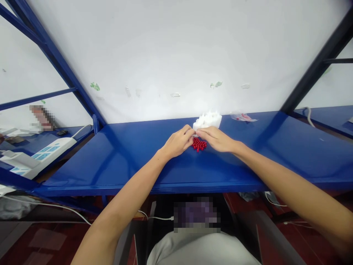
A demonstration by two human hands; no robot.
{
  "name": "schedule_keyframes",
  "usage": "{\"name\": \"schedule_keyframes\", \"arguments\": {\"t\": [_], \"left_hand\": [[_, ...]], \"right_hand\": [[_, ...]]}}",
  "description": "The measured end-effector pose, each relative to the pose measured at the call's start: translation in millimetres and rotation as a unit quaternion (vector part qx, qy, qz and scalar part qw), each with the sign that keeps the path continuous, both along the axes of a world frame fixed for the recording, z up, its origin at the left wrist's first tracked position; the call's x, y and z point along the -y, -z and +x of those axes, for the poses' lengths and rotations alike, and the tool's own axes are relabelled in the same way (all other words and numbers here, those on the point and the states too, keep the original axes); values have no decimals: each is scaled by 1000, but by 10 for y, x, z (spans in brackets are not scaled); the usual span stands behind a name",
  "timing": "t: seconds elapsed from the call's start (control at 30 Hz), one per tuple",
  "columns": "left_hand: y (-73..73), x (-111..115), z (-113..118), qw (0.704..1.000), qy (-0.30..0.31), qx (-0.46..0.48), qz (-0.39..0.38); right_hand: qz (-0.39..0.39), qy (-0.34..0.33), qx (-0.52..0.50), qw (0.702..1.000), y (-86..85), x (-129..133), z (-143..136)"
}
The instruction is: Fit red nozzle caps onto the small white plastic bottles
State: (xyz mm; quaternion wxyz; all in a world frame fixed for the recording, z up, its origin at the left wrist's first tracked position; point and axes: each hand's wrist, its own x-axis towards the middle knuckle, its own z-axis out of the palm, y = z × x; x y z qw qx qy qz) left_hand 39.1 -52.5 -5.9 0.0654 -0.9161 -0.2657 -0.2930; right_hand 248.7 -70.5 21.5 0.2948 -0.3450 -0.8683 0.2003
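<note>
A small cluster of round red beads (199, 145) lies on the blue tabletop, just in front of my hands. My left hand (179, 140) is closed beside the beads, its fingers curled and its fingertips close to those of the other hand. My right hand (216, 138) comes in from the right with thumb and fingers pressed together. What the fingertips hold, if anything, is too small or hidden to make out. Directly behind the hands stands a white object with a bumpy, pointed top (209, 120), its lower front partly covered by my fingers.
A crumpled clear plastic bag with red bits (244, 117) lies at the back right of the blue table (132, 154). The white wall closes off the back. Blue metal posts (59, 55) rise at the sides. A white power strip (45, 154) sits at the left.
</note>
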Motion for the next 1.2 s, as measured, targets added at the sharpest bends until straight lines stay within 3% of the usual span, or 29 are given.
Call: {"name": "schedule_keyframes", "arguments": {"t": [0.1, 0.23, 0.43, 0.7, 1.03, 1.2], "left_hand": [[6, -53, -98, 999, -18, 30, 9], [15, -101, -207, 996, -52, 71, -10], [9, -77, -171, 996, -56, 61, -37], [43, -105, -160, 996, -62, 28, -65], [30, -71, -145, 993, -76, 28, -87], [12, -34, -82, 996, -63, 4, -68]], "right_hand": [[-23, 38, -1, 999, -38, -25, 96], [-28, 71, 119, 990, -41, -121, 301], [-105, 38, 232, 966, 37, -269, 471], [-39, 31, 243, 969, 79, -300, 446], [-40, 65, 252, 965, 90, -267, 410], [30, 76, 174, 981, 12, -148, 297]]}}
